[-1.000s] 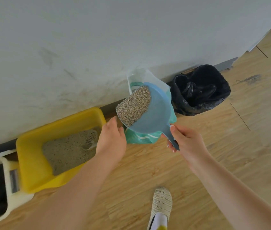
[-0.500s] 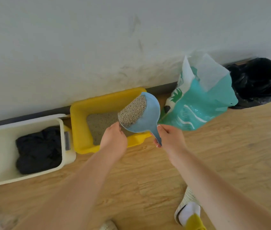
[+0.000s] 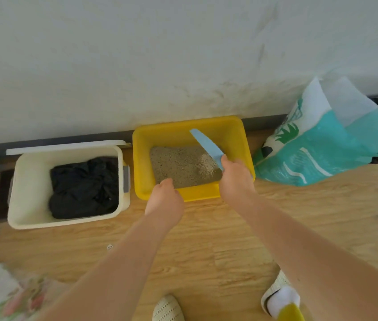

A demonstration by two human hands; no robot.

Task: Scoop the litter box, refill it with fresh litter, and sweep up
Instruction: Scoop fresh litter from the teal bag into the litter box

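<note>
Yellow litter box (image 3: 141, 158) against wall: holds grey litter (image 3: 178, 165), paler fresh heap on its right part. White bin (image 3: 21, 181) just left of litter box: holds black bag (image 3: 83, 186). Teal litter bag (image 3: 327, 154) right of litter box, top open.

Right grip (image 3: 236, 179) curled around blue scoop (image 3: 206, 145) handle; scoop tipped edge-on over litter. Left grip (image 3: 164, 200) at box near rim, fingers curled under; contact cannot be told.

Change from 0.5 s earlier: scoop then full and upright, now turned over, load in box.
</note>
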